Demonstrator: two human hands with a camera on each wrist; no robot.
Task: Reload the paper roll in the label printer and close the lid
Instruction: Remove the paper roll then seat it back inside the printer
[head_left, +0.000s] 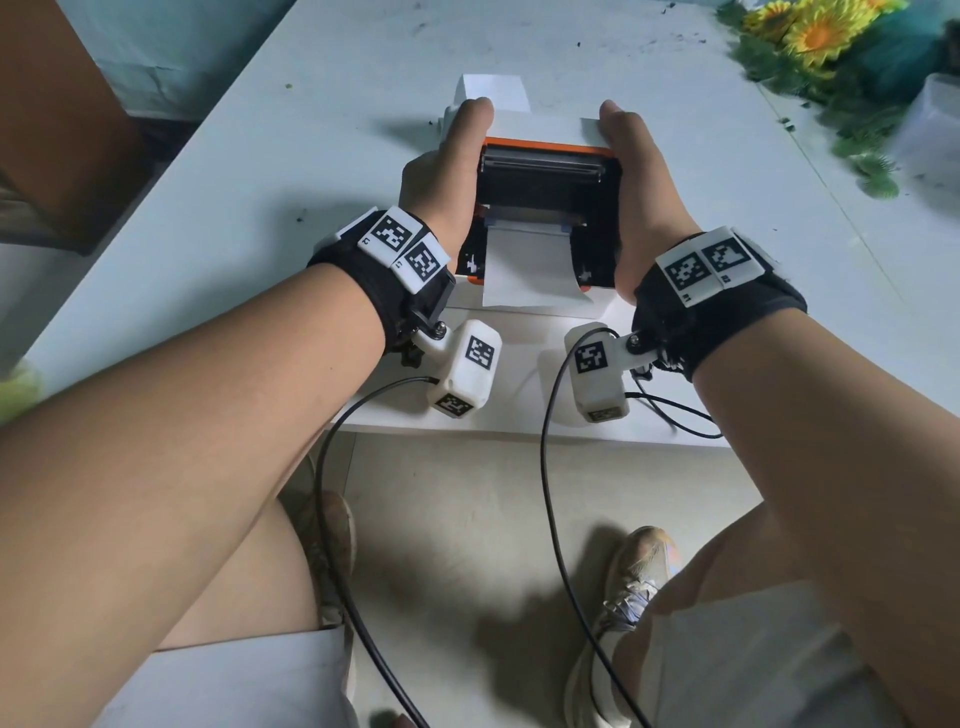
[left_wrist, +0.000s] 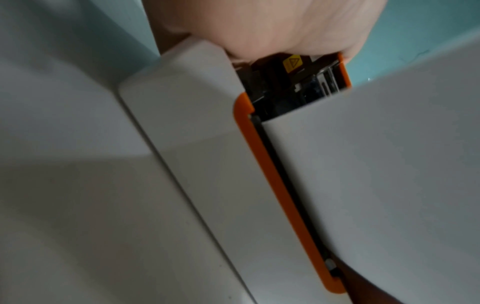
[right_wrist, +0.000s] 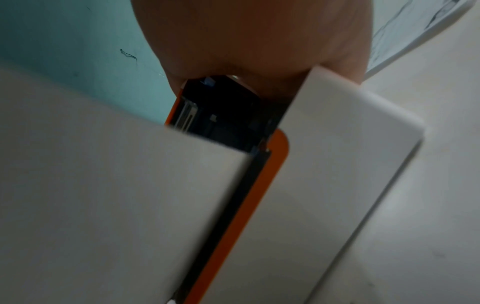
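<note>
The white label printer (head_left: 524, 306) with orange trim sits near the table's front edge. Its lid (head_left: 545, 176) stands partly raised, with the black underside and print bar facing me. A white paper strip (head_left: 522, 265) runs out from under the lid toward the front. My left hand (head_left: 447, 166) grips the lid's left side and my right hand (head_left: 641, 176) grips its right side; the fingers are hidden behind it. In the left wrist view the left hand (left_wrist: 272, 26) wraps the lid's top edge above the orange rim (left_wrist: 272, 185). The right wrist view shows the right hand (right_wrist: 246, 37) on the opposite edge.
A white block of paper (head_left: 493, 91) lies just behind the printer. Artificial sunflowers and leaves (head_left: 831, 47) and a translucent box (head_left: 935, 119) sit at the table's far right. The wrist cameras' black cables (head_left: 332, 467) hang off the front edge (head_left: 467, 431).
</note>
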